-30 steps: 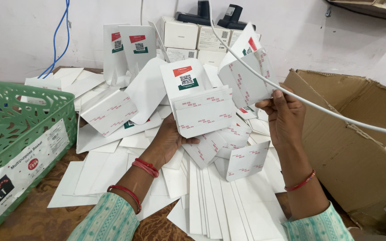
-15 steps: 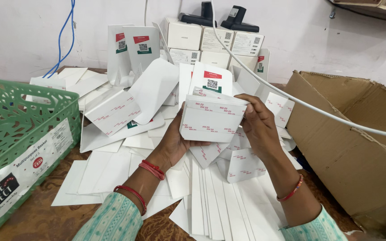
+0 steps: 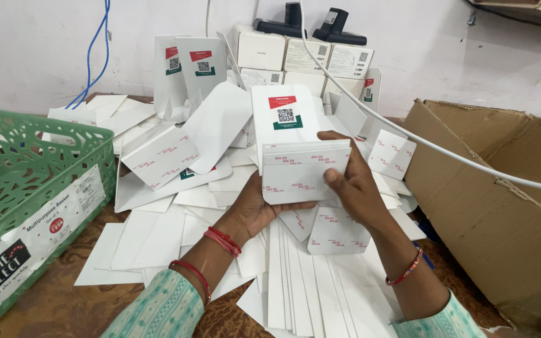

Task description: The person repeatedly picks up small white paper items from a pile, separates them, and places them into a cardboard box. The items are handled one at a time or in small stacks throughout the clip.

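Stack of flat white card sleeves with red-and-green printed label (image 3: 302, 159) upright at frame centre, long axis 12-to-6, label end at 12. Left hand (image 3: 255, 209) cups bottom edge from 7 o'clock, grasping. Right hand (image 3: 349, 181) grips right side from 4 o'clock. Loose white cards (image 3: 176, 163) spread beneath; green plastic basket (image 3: 26, 181) at 9, brown cardboard box (image 3: 496, 188) at 3.
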